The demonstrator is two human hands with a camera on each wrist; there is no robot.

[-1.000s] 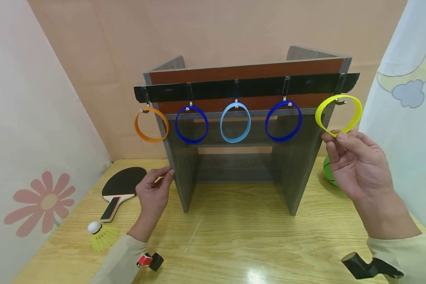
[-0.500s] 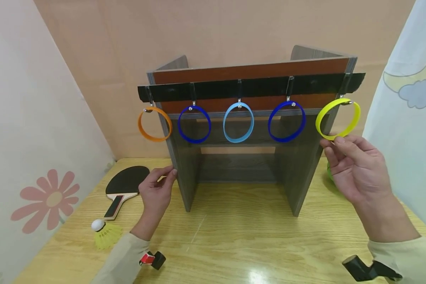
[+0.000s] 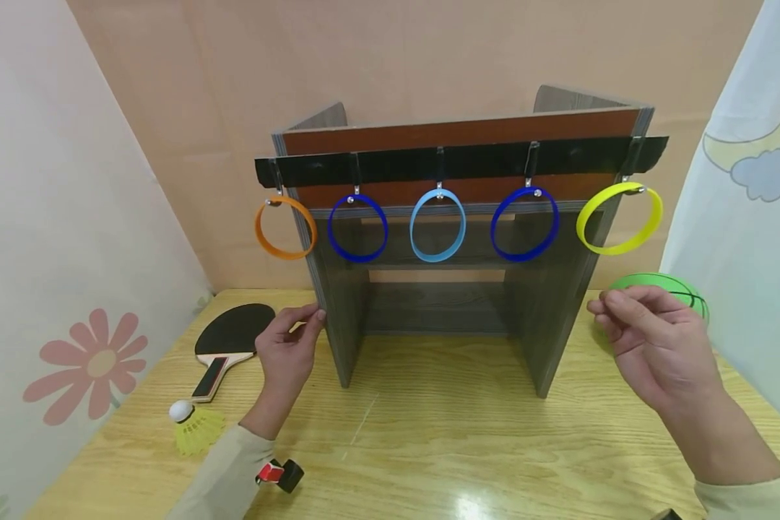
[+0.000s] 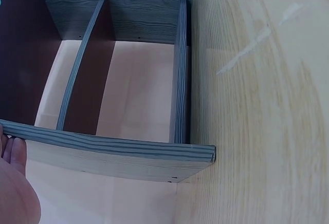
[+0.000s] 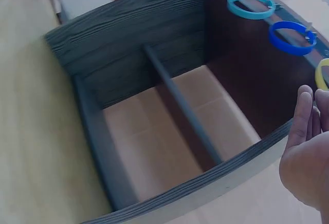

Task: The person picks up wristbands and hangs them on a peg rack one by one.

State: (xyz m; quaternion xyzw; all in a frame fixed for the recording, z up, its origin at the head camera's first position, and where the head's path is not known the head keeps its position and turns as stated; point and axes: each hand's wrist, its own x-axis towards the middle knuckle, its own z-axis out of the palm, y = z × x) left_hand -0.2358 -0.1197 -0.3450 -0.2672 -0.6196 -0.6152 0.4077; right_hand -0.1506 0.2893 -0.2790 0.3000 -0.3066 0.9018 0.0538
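Observation:
A yellow ring [image 3: 581,224] hangs from the rightmost hook on the black strip [image 3: 481,160]. Below it, my right hand [image 3: 666,339] is in the air, fingers loosely bent and holding nothing. In the right wrist view, its fingertips [image 5: 304,98] come close to that ring. At the left, my left hand [image 3: 288,354] pinches the front edge of the grey wooden shelf unit's side panel [image 3: 334,347]; most of it is cut off in the left wrist view. An orange ring [image 3: 258,235], two dark blue rings and a light blue ring [image 3: 412,231] hang from the other hooks.
On the wooden table [image 3: 429,433], a black table tennis bat [image 3: 237,328] and a yellow shuttlecock [image 3: 198,430] lie to the left. Behind my right hand sits a green ball [image 3: 650,280]. Printed cloth walls stand at both sides.
My right hand has let go of the yellow ring and dropped below it; the ring now hangs on its hook. The green ball shows more. My left hand stays at the panel.

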